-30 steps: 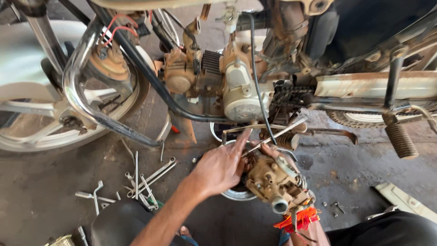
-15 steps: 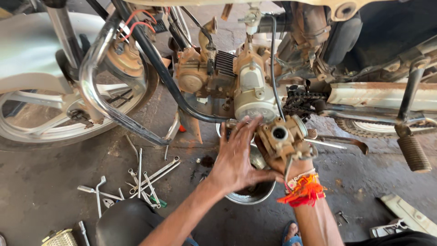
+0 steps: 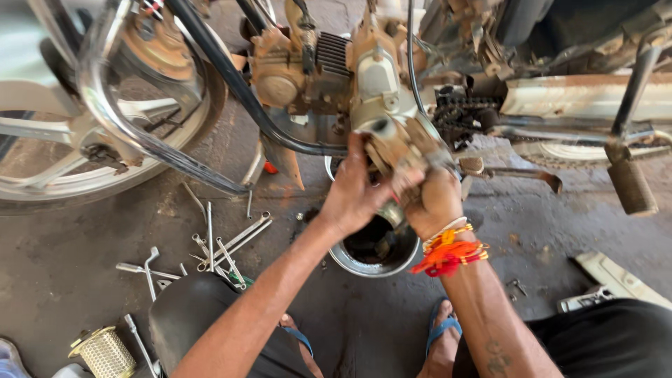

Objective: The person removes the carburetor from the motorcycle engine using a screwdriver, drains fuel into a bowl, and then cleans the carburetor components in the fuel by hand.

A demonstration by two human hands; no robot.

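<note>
Hands raised together against the motorcycle engine [image 3: 329, 70], left hand [image 3: 353, 192] and right hand [image 3: 435, 201] both closed round the grimy carburettor [image 3: 402, 150], held directly over the steel bowl [image 3: 371, 262] on the floor, likely to catch drips, both forearms angled up and inward, wrenches [image 3: 224, 241] scattered left.

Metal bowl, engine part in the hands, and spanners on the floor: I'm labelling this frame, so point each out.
metal bowl [image 3: 348, 262], head view, near left rim.
engine part [image 3: 400, 147], head view, its grimy body.
spanners [image 3: 231, 241], head view, a shaft.
</note>
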